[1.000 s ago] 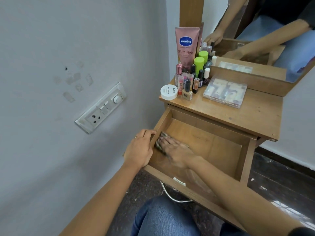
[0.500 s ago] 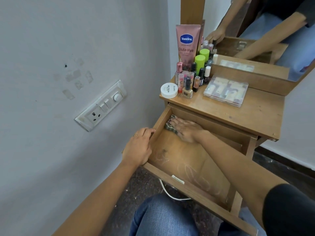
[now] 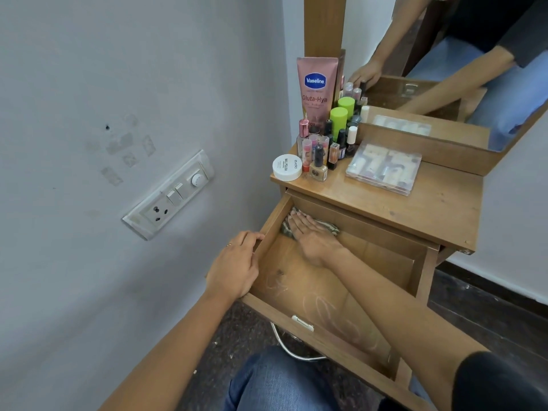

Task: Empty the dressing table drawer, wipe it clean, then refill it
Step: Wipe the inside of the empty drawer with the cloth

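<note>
Presently, the pulled-out brown wooden drawer (image 3: 314, 295) holds no contents, so emptying reads as done and wiping is the step in hand. The right hand (image 3: 311, 240) lies flat in the drawer's back left corner. Its fingers (image 3: 299, 221) are straight and close together, pressing a patterned grey-brown cloth (image 3: 329, 228) onto the drawer floor. A flat palm spreads pressure across the cloth.

The left hand (image 3: 234, 268) grips the drawer's left side wall with its fingers curled over the top edge. Its judged purpose is to steady the drawer against the wiping push. Pale smears and a dark spot show on the drawer floor toward the front, so that part looks unfinished.

Above and behind the drawer, on the wooden bench (image 3: 430, 212), stand the items presumably awaiting return:
- a pink Vaseline tube (image 3: 316, 90)
- a round white jar (image 3: 287, 167)
- small nail-polish bottles (image 3: 318, 163)
- a flat clear plastic case (image 3: 384, 167)

Risk noted: the jar and front bottles stand near the bench edge directly over the drawer, where a jolt could topple them.
</note>
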`<action>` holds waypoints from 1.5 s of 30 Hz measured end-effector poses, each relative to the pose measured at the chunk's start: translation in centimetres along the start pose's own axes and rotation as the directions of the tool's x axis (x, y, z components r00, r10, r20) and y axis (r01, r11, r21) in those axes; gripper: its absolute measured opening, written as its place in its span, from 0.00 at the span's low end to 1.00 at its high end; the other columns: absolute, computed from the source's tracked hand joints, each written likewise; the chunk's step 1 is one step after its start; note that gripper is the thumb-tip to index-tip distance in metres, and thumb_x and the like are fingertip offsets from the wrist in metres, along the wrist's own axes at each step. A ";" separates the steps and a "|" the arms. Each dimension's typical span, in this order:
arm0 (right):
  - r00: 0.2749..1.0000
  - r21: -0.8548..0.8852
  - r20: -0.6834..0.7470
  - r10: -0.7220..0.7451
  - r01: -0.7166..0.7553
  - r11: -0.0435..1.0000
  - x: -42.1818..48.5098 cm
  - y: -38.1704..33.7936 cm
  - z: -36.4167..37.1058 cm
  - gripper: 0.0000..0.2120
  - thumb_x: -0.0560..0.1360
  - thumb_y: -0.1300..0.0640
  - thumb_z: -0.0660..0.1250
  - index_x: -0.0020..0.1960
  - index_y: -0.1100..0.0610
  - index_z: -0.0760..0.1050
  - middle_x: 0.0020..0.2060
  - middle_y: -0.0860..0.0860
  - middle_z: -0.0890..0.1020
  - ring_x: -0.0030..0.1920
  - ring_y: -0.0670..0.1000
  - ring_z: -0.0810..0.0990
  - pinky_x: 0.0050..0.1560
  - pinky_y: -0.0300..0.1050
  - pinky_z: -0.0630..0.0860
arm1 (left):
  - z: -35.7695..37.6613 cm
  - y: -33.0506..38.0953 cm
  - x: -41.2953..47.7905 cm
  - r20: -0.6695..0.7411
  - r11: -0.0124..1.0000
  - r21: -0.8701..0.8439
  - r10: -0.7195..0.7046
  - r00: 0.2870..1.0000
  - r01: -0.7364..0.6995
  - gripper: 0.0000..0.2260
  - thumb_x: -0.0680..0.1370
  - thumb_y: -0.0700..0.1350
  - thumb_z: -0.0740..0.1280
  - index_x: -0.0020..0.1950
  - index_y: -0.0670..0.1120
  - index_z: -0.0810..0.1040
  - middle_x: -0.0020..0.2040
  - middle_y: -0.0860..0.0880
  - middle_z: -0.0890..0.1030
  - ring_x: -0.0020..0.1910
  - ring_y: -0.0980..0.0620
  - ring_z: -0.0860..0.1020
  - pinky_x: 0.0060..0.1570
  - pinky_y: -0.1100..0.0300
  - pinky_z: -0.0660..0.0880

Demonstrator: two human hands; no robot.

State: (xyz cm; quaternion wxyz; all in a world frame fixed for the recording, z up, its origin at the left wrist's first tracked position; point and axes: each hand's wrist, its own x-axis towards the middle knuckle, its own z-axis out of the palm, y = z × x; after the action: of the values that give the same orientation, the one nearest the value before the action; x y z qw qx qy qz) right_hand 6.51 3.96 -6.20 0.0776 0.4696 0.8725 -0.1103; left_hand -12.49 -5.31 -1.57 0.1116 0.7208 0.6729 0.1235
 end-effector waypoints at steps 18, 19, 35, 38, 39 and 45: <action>0.989 0.091 0.145 0.034 -0.047 0.995 -2.8 2.8 0.4 0.32 0.80 0.60 0.50 0.77 0.58 0.34 0.77 0.53 0.36 0.76 0.50 0.35 0.73 0.42 0.34 | 0.0 0.1 -0.4 -0.003 1.000 -0.001 0.017 1.000 -0.017 0.17 0.79 0.42 0.56 0.66 0.52 0.69 0.64 0.54 0.72 0.57 0.52 0.75 0.56 0.57 0.73; 0.989 0.092 0.145 0.031 -0.044 0.995 -2.3 2.5 0.2 0.32 0.80 0.60 0.50 0.77 0.58 0.34 0.77 0.53 0.36 0.76 0.50 0.35 0.73 0.42 0.34 | -0.1 0.1 -0.4 -0.006 1.000 0.004 0.015 1.000 -0.015 0.17 0.79 0.42 0.56 0.67 0.52 0.69 0.64 0.54 0.72 0.57 0.52 0.75 0.56 0.57 0.73; 0.992 0.143 0.123 0.018 -0.036 0.989 -5.4 4.2 0.4 0.31 0.82 0.56 0.50 0.77 0.59 0.35 0.77 0.54 0.37 0.76 0.50 0.35 0.74 0.42 0.35 | -0.3 -0.1 -0.4 0.011 1.000 -0.022 0.020 1.000 -0.020 0.17 0.79 0.41 0.55 0.66 0.53 0.69 0.64 0.55 0.72 0.59 0.53 0.74 0.60 0.57 0.72; 0.989 0.106 0.130 0.066 -0.080 0.991 -9.0 6.1 0.9 0.32 0.82 0.54 0.50 0.77 0.59 0.34 0.76 0.54 0.37 0.76 0.50 0.35 0.72 0.40 0.33 | -0.2 0.0 -0.5 0.007 1.000 -0.023 0.013 1.000 -0.013 0.17 0.79 0.42 0.55 0.67 0.53 0.69 0.65 0.54 0.72 0.59 0.53 0.75 0.58 0.57 0.72; 0.987 0.107 0.141 0.073 -0.089 0.990 -9.3 6.2 0.9 0.32 0.82 0.54 0.50 0.77 0.59 0.34 0.77 0.54 0.37 0.76 0.49 0.35 0.71 0.39 0.33 | -0.2 0.0 -0.5 0.006 1.000 -0.021 0.010 1.000 -0.010 0.17 0.79 0.42 0.55 0.67 0.53 0.68 0.65 0.54 0.72 0.59 0.53 0.75 0.58 0.57 0.72; 0.990 0.156 0.138 -0.001 -0.021 0.988 -4.2 3.5 0.0 0.32 0.81 0.56 0.50 0.77 0.59 0.34 0.77 0.55 0.37 0.76 0.51 0.35 0.73 0.43 0.35 | -0.1 0.1 -0.5 0.000 1.000 -0.017 0.014 1.000 -0.014 0.17 0.79 0.42 0.55 0.67 0.52 0.69 0.64 0.55 0.72 0.56 0.53 0.75 0.56 0.58 0.72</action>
State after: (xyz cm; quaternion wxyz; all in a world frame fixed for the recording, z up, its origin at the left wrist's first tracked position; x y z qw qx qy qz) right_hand 11.71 2.48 -5.58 0.1009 0.4700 0.8512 -0.2105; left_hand -12.46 -5.82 -1.43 0.1167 0.7246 0.6667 0.1298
